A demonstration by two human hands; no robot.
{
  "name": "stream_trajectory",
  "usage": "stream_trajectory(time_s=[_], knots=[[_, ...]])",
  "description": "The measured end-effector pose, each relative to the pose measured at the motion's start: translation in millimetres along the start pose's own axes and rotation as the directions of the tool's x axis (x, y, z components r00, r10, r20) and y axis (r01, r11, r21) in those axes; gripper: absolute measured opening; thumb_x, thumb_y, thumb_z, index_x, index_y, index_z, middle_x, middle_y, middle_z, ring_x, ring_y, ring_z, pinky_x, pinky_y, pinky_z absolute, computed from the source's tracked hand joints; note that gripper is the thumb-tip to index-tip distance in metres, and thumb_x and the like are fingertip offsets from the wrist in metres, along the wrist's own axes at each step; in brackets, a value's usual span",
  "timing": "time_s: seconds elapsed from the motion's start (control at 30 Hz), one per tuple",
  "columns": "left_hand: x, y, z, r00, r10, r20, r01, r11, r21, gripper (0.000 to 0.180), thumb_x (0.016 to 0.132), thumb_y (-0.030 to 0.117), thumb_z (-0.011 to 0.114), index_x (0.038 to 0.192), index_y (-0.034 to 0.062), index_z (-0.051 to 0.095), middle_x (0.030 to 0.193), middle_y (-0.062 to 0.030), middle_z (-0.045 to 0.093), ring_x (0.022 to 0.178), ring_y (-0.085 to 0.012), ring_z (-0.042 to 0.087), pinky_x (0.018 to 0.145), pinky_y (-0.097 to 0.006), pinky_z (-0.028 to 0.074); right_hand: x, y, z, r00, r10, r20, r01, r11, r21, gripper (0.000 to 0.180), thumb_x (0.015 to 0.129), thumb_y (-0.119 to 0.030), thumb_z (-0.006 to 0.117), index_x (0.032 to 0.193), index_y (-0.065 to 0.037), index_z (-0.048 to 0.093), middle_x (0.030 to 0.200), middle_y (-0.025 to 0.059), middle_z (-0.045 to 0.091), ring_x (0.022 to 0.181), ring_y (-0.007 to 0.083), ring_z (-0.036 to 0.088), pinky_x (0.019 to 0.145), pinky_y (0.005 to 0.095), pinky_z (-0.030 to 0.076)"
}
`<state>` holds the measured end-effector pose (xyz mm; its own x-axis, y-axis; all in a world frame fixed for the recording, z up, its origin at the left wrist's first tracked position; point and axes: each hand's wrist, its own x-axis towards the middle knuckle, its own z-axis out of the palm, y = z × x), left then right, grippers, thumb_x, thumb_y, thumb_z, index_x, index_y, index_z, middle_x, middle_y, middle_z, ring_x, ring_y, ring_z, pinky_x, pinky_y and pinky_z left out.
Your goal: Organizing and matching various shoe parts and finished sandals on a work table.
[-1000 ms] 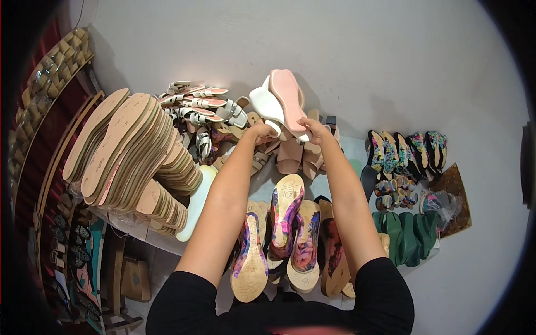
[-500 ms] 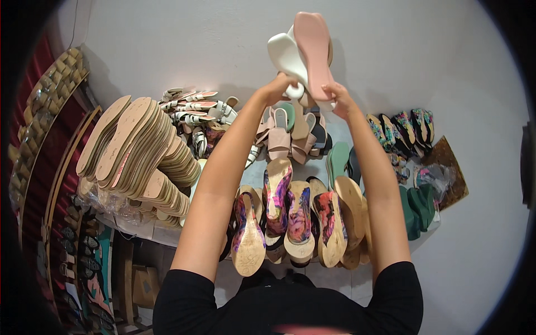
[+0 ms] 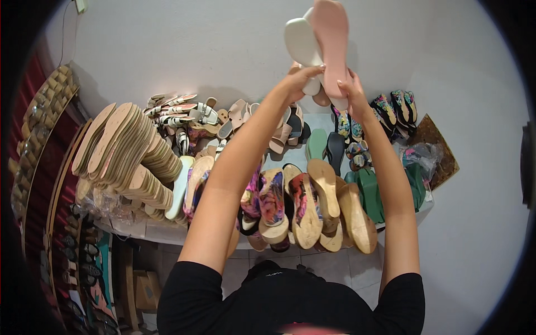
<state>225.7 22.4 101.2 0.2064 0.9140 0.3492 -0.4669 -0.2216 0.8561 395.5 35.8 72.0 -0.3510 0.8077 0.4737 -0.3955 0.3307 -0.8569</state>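
Observation:
Both my arms stretch out beyond the table, holding a bundle of shoe soles up in front of the wall. My left hand (image 3: 301, 79) is closed on the white soles (image 3: 301, 42), its thumb pressed against their narrow part. My right hand (image 3: 353, 95) grips the lower end of the pink sole (image 3: 333, 44), which overlaps the white ones. A tan end shows beneath the bundle between my hands. Below them on the table are a green sole (image 3: 316, 144), a dark sole (image 3: 335, 151) and beige sandals (image 3: 279, 138).
Tall stacks of tan soles (image 3: 120, 139) stand at the table's left. Floral wedge shoes (image 3: 272, 198) line the near edge, with green wedges (image 3: 368, 192) to the right. White strapped sandals (image 3: 178, 111) sit at the back left. A shoe rack (image 3: 84, 245) stands far left.
My hands and the soles have shifted a little right and up in the picture. My left thumb now lies across the soles. The whole view of the table has shifted too.

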Motion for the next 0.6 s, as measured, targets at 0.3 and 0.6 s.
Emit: stream_trajectory(time_s=[0.3,0.6], knots=[[12.3,-100.6,120.5,0.976,0.176,-0.127,-0.143,0.963,0.230,0.050,0.075,0.009,0.061,0.115,0.0056,0.033,0.105,-0.0134,0.050,0.095,-0.0228,0.052,0.077,-0.036,0.046,-71.9,-29.0,-122.3,0.963,0.197,-0.185,-0.241,0.934,-0.263,0.051,0.078,-0.032,0.056,0.118,-0.005,0.038,0.108,0.0047,0.048,0.097,0.0163,0.051,0.080,0.0332,0.044],[2.8,-122.5,178.0,0.949,-0.167,-0.269,0.218,0.960,0.174,0.072,0.078,0.042,0.053,0.121,-0.0050,0.019,0.111,-0.0209,0.045,0.097,-0.0286,0.051,0.079,-0.039,0.044,-93.9,-52.8,-156.9,0.938,0.318,-0.140,-0.319,0.948,0.018,0.045,0.082,-0.036,0.053,0.110,-0.003,0.046,0.098,0.0051,0.055,0.085,0.0131,0.056,0.071,0.0264,0.046]])
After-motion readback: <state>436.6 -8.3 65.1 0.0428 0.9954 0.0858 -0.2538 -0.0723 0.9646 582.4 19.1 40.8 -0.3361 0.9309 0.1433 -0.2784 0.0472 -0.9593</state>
